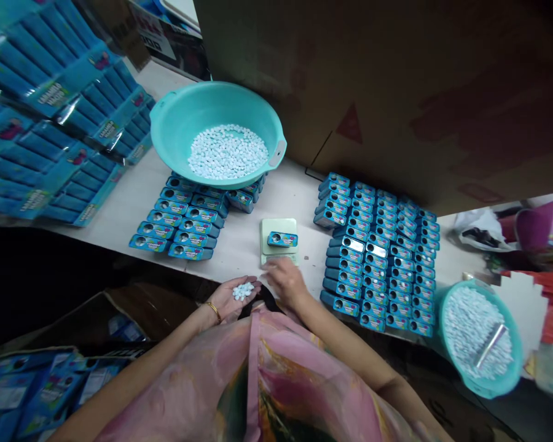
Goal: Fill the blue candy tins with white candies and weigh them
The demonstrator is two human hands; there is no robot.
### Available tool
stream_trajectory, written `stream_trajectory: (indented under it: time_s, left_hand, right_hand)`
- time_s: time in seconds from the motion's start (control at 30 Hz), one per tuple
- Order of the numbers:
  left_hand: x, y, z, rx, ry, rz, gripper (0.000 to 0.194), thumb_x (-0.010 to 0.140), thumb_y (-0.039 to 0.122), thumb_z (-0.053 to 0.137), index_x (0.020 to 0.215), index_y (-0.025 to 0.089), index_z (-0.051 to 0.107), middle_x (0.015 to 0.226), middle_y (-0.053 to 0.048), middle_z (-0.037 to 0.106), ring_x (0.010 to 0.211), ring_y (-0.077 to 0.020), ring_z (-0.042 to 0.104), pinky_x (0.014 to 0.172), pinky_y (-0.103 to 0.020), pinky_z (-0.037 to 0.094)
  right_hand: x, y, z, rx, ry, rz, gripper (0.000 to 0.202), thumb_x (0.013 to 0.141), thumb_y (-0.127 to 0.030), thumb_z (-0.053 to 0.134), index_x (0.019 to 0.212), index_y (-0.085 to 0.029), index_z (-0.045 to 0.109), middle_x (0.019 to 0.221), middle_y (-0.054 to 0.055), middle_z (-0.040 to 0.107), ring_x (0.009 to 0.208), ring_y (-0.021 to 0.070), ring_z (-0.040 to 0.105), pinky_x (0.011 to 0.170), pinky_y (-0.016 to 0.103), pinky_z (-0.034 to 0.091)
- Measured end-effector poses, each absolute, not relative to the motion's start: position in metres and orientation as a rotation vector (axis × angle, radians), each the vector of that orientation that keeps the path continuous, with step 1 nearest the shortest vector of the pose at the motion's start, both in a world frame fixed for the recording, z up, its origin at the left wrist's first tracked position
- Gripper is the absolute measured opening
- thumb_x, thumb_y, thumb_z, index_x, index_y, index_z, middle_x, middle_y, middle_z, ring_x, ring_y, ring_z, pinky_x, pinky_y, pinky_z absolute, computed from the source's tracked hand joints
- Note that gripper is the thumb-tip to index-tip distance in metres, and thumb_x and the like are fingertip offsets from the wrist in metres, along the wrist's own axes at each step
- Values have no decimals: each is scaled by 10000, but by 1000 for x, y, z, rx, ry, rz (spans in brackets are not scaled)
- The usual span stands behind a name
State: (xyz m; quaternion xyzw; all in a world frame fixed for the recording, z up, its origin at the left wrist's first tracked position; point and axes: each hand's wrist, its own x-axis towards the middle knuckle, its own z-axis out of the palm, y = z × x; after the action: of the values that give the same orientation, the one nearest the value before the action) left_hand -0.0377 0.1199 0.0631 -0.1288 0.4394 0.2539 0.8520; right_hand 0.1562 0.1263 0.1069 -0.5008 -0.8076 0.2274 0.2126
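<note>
My left hand (237, 294) lies palm up and cupped near the table's front edge, holding a small heap of white candies (243, 291). Close by on the right, my right hand (283, 279) has its fingers curled together at the front of a small pale scale (279, 250); anything in its fingertips is hidden or too blurred to make out. One blue tin (282, 239) with a round hole near one end lies on the scale's plate. Behind the scale, to the left, a turquoise basin (216, 101) holds many loose candies (228, 150).
Tight rows of blue tins (373, 258) stand on the right, with more tins (184, 224) left of the scale. A second candy basin (482, 390) holds a metal tube (490, 345). Packed display trays (55, 123) stack at left; a large carton (373, 92) walls the back.
</note>
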Motion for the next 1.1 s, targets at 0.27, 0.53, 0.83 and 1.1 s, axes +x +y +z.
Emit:
stream_trajectory:
  time_s: [0.27,0.53,0.83,1.1]
  left_hand:
    - [-65,117,62,-327,980,579,127,791,144,454,833,97,565,732,-112,626,600,-150,615,420,-192,458]
    - [-100,110,63,-352,1030,753,117,796,153,463,862,113,550,745,-91,617,607,-131,612,404,-164,447]
    - [-94,131,60,-329,1054,674,168,804,127,430,915,123,556,773,-101,620,606,-151,617,398,-194,466]
    - [-70,144,59,-305,1037,633,159,794,124,444,905,121,557,762,-103,628,616,-155,623,406,-192,474]
  right_hand:
    - [186,188,110,-1765,-2251,525,398,800,-235,457,1192,-187,403,1060,93,488,984,207,437,829,331,398]
    - [79,260,76,-1686,-2182,507,405,795,-229,478,1181,-132,403,1038,88,482,900,181,474,733,277,424]
    - [194,232,86,-1871,-1954,246,313,834,-178,365,1117,-156,498,1108,89,463,985,177,431,850,310,369]
    - [315,229,81,-2264,-2099,-39,224,789,-201,462,962,-227,602,1030,84,471,866,204,389,681,309,325]
